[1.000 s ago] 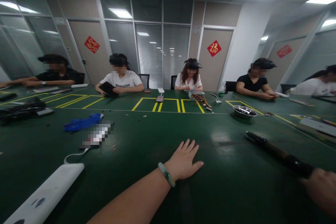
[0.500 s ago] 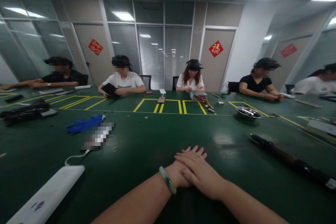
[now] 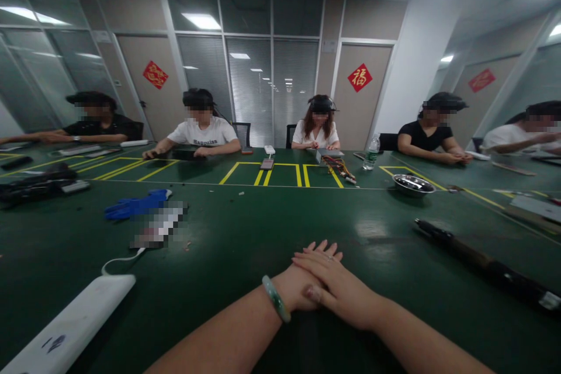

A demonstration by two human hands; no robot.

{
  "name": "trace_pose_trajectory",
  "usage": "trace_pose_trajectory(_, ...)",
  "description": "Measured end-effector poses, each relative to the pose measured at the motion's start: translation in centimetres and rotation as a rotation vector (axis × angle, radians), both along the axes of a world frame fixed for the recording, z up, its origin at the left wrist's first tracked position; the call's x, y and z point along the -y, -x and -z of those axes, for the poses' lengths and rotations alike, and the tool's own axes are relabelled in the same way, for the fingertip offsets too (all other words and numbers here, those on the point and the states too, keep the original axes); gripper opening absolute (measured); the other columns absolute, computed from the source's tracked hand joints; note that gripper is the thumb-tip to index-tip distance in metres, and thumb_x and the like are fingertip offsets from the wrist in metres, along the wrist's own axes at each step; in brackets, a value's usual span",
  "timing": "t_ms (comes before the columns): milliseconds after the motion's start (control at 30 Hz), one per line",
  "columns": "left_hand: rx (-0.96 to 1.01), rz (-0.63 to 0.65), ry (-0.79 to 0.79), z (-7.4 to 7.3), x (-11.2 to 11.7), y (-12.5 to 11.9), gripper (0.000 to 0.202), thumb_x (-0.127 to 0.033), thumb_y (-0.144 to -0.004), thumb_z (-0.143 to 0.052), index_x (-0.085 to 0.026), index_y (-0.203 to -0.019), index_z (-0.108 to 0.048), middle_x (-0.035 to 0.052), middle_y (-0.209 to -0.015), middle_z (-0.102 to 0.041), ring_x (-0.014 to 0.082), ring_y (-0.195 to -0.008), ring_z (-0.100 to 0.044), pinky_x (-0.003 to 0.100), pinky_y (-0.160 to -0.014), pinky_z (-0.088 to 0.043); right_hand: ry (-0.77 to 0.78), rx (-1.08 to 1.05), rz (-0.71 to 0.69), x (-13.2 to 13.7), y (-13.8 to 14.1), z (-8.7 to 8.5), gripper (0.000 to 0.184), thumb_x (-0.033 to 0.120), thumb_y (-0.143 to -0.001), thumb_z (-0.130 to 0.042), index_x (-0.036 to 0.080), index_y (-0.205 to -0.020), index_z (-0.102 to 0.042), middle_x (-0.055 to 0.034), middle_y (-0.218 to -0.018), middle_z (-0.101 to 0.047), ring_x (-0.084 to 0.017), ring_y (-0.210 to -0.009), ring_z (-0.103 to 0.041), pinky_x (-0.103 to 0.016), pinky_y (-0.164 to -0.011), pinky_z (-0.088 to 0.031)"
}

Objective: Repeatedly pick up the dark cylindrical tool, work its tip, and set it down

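Observation:
My left hand (image 3: 294, 289) lies flat on the green table (image 3: 245, 245), fingers stretched forward, with a pale green bangle (image 3: 275, 298) on the wrist. My right hand (image 3: 335, 283) rests flat on top of it, fingers extended across the left hand's back. Neither hand holds anything. A long black tool (image 3: 477, 266) lies on the table to the right, apart from both hands.
A white power bank (image 3: 70, 327) with a cable lies at the near left, a blue glove (image 3: 135, 205) farther back. A metal bowl (image 3: 409, 185), a water bottle (image 3: 370, 153) and a wired box (image 3: 331, 159) sit across the table. Several people sit along the far side.
One second ago my right hand was at the far right on the black tool; it let go and came to rest on my left hand. Since half a second ago, nothing has shifted.

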State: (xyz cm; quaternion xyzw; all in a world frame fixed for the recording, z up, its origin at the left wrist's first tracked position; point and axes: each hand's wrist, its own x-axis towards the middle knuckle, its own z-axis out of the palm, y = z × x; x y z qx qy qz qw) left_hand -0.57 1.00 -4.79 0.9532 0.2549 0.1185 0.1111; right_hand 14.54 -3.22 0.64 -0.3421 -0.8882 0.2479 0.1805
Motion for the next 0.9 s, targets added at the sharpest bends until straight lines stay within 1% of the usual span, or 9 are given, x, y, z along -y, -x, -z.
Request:
trace_pose_trajectory(233,0.008,-0.007,-0.023,0.1,0.1,0.1,0.080,-0.045,-0.086,-0.049,-0.023,-0.152,-0.011,0.0067,-0.160,-0.004,0.0334,-0.145,-0.002,0.054,-0.116,-0.006,0.002,-0.002,0.003,0.0,0.0,0.0,0.057,0.053,-0.094,-0.046,0.027,-0.145,-0.039,-0.0051,-0.148,-0.038,-0.024,-0.138,-0.029,-0.044,-0.116,-0.019)
trace_pose_trajectory(333,-0.062,0.005,0.011,-0.3,0.0,0.2,0.076,-0.046,-0.089,-0.043,-0.021,-0.153,-0.009,0.0068,-0.160,0.000,0.0335,-0.145,0.002,0.054,-0.116,-0.003,0.005,0.006,0.005,-0.1,-0.2,0.0,0.056,0.053,-0.094,-0.046,0.030,-0.145,-0.037,-0.0025,-0.149,-0.037,-0.023,-0.139,-0.028,-0.042,-0.117,-0.019)
trace_pose_trajectory(467,-0.113,0.014,0.031,-0.5,-0.1,0.1,0.078,-0.043,-0.087,-0.044,-0.020,-0.153,-0.008,0.0060,-0.160,0.004,0.0343,-0.145,0.004,0.054,-0.116,-0.001,0.013,0.006,0.002,0.0,-0.3,0.1,0.057,0.053,-0.094,-0.046,0.030,-0.145,-0.037,-0.0021,-0.149,-0.036,-0.023,-0.139,-0.028,-0.041,-0.117,-0.019)
trace_pose_trajectory(567,-0.094,0.006,0.009,-0.6,0.0,0.2,0.080,-0.042,-0.086,-0.047,-0.021,-0.153,-0.008,0.0052,-0.160,0.002,0.0348,-0.145,0.002,0.053,-0.117,-0.002,0.011,0.006,-0.014,0.1,0.0,0.0,0.057,0.053,-0.095,-0.045,0.029,-0.145,-0.037,-0.0025,-0.149,-0.036,-0.024,-0.139,-0.028,-0.042,-0.116,-0.020)
trace_pose_trajectory(667,-0.060,-0.015,0.008,-1.4,0.5,0.1,0.072,-0.044,-0.091,-0.042,-0.021,-0.153,-0.010,0.0051,-0.160,-0.005,0.0313,-0.145,-0.004,0.049,-0.118,-0.005,-0.038,0.057,0.001,-0.7,-0.8,-0.2,0.055,0.051,-0.096,-0.043,0.030,-0.146,-0.036,-0.0021,-0.150,-0.036,-0.023,-0.138,-0.030,-0.042,-0.116,-0.022)
trace_pose_trajectory(733,-0.029,-0.050,0.018,-2.3,0.7,0.0,0.066,-0.049,-0.095,-0.034,-0.023,-0.152,-0.012,0.0043,-0.159,-0.010,0.0281,-0.146,-0.008,0.047,-0.119,-0.009,-0.124,0.121,0.151,-2.1,-3.5,-0.2,0.054,0.049,-0.097,-0.040,0.031,-0.147,-0.033,-0.0019,-0.151,-0.033,-0.023,-0.138,-0.030,-0.043,-0.115,-0.024)
trace_pose_trajectory(767,-0.024,-0.066,0.031,-2.7,0.9,0.0,0.065,-0.053,-0.096,-0.030,-0.024,-0.152,-0.014,0.0040,-0.159,-0.012,0.0272,-0.146,-0.009,0.046,-0.118,-0.010,-0.184,0.154,0.291,-2.9,-5.8,-0.1,0.056,0.049,-0.096,-0.039,0.029,-0.148,-0.032,-0.0030,-0.151,-0.032,-0.024,-0.138,-0.030,-0.044,-0.115,-0.024)
trace_pose_trajectory(833,-0.034,-0.085,0.068,-3.3,1.0,0.0,0.067,-0.059,-0.096,-0.026,-0.024,-0.152,-0.016,0.0039,-0.159,-0.013,0.0264,-0.146,-0.008,0.047,-0.118,-0.011,-0.318,0.206,0.678,-4.2,-12.3,0.3,0.065,0.054,-0.093,-0.038,0.021,-0.149,-0.031,-0.0101,-0.152,-0.031,-0.028,-0.139,-0.028,-0.048,-0.113,-0.024)
trace_pose_trajectory(900,-0.045,-0.084,0.102,-3.7,1.1,0.0,0.068,-0.061,-0.096,-0.023,-0.024,-0.152,-0.017,0.0035,-0.159,-0.012,0.0255,-0.146,-0.007,0.046,-0.118,-0.011,-0.435,0.230,1.122,-4.4,-20.7,1.2,0.079,0.062,-0.089,-0.039,0.008,-0.145,-0.037,-0.0250,-0.147,-0.031,-0.038,-0.138,-0.024,-0.055,-0.108,-0.024)
